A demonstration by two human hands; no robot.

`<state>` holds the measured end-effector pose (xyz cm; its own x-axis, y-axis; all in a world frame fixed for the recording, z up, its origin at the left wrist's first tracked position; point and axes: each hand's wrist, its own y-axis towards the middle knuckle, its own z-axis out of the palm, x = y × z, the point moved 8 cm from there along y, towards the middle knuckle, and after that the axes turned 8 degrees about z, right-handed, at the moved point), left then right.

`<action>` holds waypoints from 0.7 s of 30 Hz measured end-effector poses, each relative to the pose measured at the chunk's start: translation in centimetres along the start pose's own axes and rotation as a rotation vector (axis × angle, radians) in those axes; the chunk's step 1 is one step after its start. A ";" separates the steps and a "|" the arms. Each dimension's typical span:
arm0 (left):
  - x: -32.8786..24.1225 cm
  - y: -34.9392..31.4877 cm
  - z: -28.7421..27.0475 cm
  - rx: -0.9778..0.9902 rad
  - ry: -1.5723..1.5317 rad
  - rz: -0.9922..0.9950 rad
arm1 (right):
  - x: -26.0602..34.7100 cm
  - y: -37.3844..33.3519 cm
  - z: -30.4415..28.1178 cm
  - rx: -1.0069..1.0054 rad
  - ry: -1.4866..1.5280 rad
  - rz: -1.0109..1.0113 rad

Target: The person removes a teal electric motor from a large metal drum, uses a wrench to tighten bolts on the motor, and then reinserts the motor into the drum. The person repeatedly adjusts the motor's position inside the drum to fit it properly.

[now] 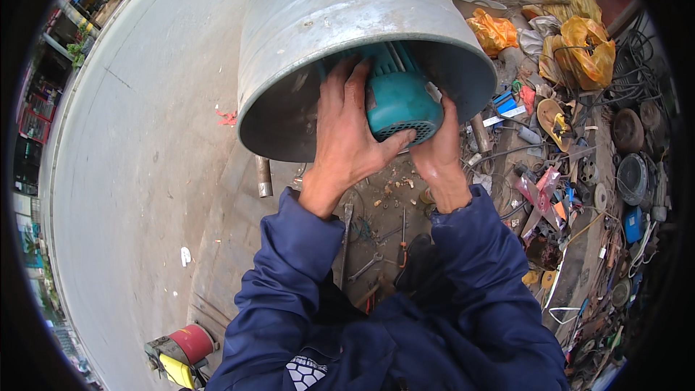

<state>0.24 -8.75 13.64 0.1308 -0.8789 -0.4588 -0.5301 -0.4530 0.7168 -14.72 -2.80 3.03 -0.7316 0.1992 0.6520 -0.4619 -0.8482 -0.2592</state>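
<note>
A teal electric motor (402, 101) with cooling fins and a vented end cover sits partly inside the mouth of a big grey metal cylinder (347, 7). Its far end is hidden in the cylinder's shadow. My left hand (351, 130) grips its left side, the thumb lying across the vented cover and the fingers reaching back along the casing. From the right, my right hand (439, 148) clasps the motor's other side, its fingers mostly hidden behind the casing. Both wrists are below the cylinder's lower rim.
Below my hands lie a spanner (365, 266), a screwdriver (403, 246) and small debris. A short metal leg (263, 177) juts under the cylinder's left side. Scrap, cables and orange bags (583, 51) crowd the right. A red motor (190, 344) lies at lower left, beside the road (137, 152).
</note>
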 end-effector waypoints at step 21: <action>1.7 -2.8 1.4 -0.134 -0.144 -0.041 | 0.0 1.8 -1.6 0.008 0.088 0.022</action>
<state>0.72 -8.81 10.11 0.0241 -0.8331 -0.5527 -0.4096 -0.5125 0.7547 -16.32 -3.55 1.43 -0.7826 0.2225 0.5814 -0.4418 -0.8565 -0.2669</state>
